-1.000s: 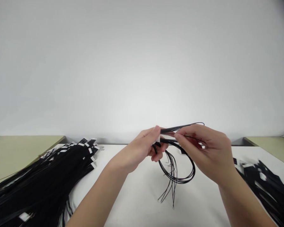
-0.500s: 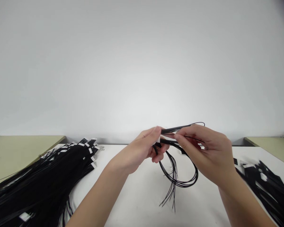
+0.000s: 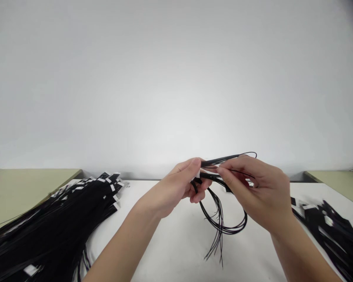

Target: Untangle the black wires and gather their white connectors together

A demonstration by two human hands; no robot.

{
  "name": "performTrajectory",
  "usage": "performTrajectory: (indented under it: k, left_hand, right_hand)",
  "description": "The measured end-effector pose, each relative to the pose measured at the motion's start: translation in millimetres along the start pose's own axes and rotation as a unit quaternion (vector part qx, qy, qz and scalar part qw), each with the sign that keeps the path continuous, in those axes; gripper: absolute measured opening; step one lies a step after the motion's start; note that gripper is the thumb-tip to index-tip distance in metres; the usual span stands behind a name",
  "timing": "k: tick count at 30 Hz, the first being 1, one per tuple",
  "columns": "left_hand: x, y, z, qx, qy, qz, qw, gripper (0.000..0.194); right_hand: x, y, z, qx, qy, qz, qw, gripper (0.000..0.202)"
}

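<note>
A coiled bundle of thin black wires (image 3: 233, 230) hangs between the hands over the white table, its loose ends spread below the loop. My left hand (image 3: 179, 184) pinches the bundle between thumb and fingers, beside a small white tag (image 3: 198, 175). Thumb and forefinger of my right hand (image 3: 255, 188) are closed on a single thin black wire, just right of the left fingertips. Part of the coil is hidden behind the right hand.
A large pile of black cables with white tags (image 3: 70, 215) lies at the left of the white table (image 3: 170, 250). Another black cable pile (image 3: 332, 231) is at the right. Pale green surfaces (image 3: 26, 186) stand on both sides, before a white wall (image 3: 176, 78).
The dangling wire ends have swung slightly to the right. Both hands keep their grips and have barely moved.
</note>
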State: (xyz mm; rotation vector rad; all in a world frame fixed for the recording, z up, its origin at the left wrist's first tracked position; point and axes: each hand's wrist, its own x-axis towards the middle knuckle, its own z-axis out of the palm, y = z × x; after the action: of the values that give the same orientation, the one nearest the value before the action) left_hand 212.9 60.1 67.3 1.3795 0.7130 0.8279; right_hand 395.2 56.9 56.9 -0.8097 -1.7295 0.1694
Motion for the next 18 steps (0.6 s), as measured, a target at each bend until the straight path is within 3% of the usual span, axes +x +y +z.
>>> performTrajectory:
  k: [12,18]
  left_hand:
    - [-1.0,3.1,1.8,-0.012,0.021,0.007,1.000,0.037]
    - [-1.4,2.9,3.3,0.014,0.025,0.004,1.000,0.040]
  right_hand:
    - [-2.0,-2.0,7.1,0.025,0.002,0.026,0.999,0.010]
    - [0.3,-1.9,2.3,-0.002,-0.010,-0.024,1.000,0.008]
